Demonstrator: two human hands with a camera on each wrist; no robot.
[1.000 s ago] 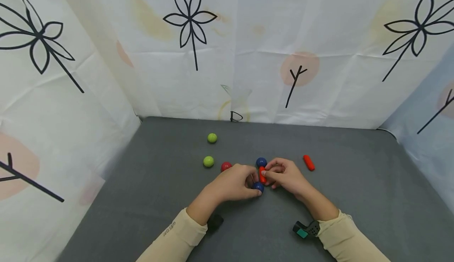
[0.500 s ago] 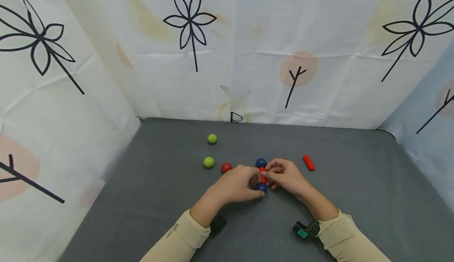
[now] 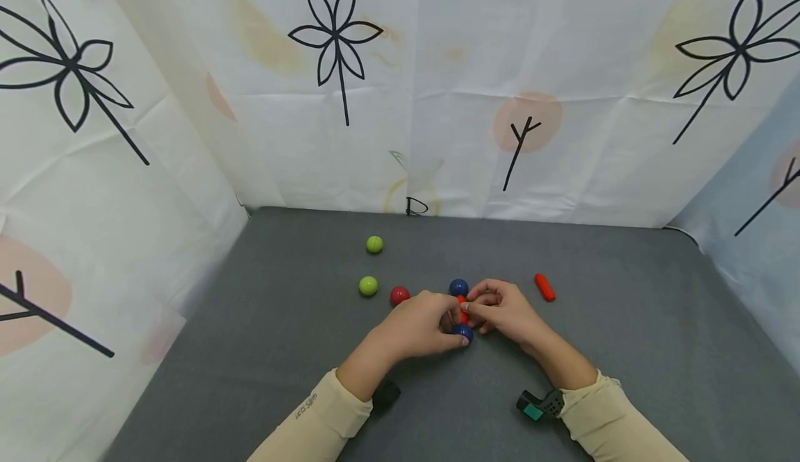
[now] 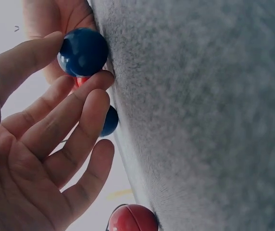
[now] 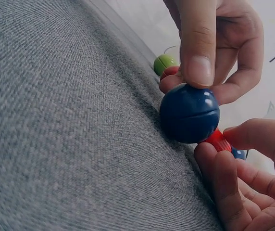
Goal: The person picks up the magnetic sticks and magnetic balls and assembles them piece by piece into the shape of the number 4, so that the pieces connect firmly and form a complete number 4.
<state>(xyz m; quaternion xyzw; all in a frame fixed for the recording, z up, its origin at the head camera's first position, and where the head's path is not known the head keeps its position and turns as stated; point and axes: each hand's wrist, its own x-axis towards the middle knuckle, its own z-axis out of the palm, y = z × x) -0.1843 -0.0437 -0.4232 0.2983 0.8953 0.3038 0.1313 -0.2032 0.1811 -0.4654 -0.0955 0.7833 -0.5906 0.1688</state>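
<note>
On the grey table, my left hand [image 3: 415,323] pinches the nearer blue ball [image 3: 462,335] between thumb and fingertips. My right hand [image 3: 506,312] pinches a short red rod [image 5: 218,140] between thumb and index finger. One end of the rod meets the nearer blue ball; the right wrist view shows a groove across this ball [image 5: 190,114]. At the rod's far end is a second blue ball [image 3: 459,287], touching or almost touching it. Fingers cover much of the rod in the head view.
A red ball [image 3: 400,295] lies just beyond my left hand. Two green balls [image 3: 369,285] sit farther left. To the right of my right hand lies another red rod [image 3: 544,287]; a small red piece [image 3: 503,281] peeks from behind that hand. A patterned cloth [image 3: 462,149] stands behind the table.
My left hand has moved slightly right, bringing the nearer blue ball against the near end of the red rod. The right hand has kept its place.
</note>
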